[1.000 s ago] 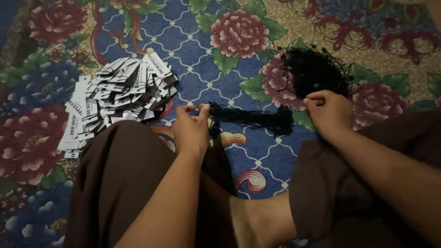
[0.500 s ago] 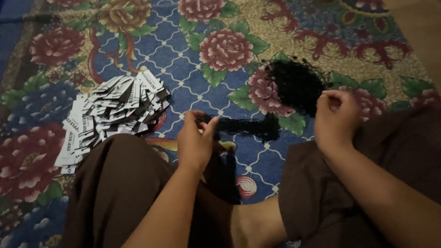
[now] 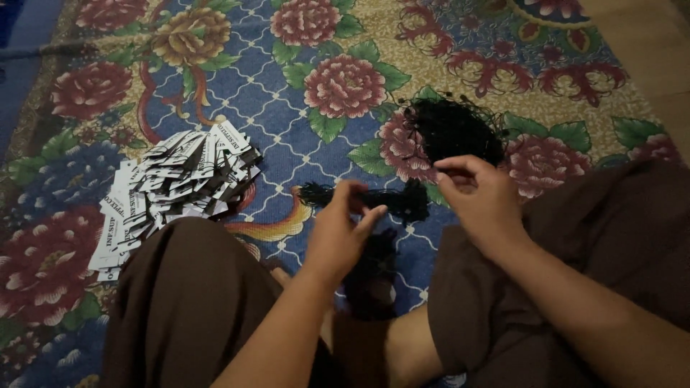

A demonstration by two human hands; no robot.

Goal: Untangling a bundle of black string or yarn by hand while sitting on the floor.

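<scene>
I sit on a floral carpet [image 3: 237, 86] with my knees apart. My left hand [image 3: 336, 233] pinches the near edge of a flat bundle of black strings [image 3: 402, 201] that lies across the carpet in front of me. My right hand [image 3: 480, 201] hovers just right of that bundle, thumb and forefinger closed on what looks like a thin black string. Directly behind my right hand lies a loose tangled heap of black strings [image 3: 453, 129]. More black string [image 3: 374, 266] hangs down between my legs.
A fanned pile of black-and-white paper tags [image 3: 172, 187] lies on the carpet to the left, touching my left knee [image 3: 187, 287]. My brown-clothed right thigh [image 3: 575, 244] fills the lower right. Bare floor [image 3: 647, 50] shows at the far right.
My right hand has come away from the tangled heap toward the left hand. The left hand stays pinched at the bundle. The view has tilted, so everything sits lower in frame.
</scene>
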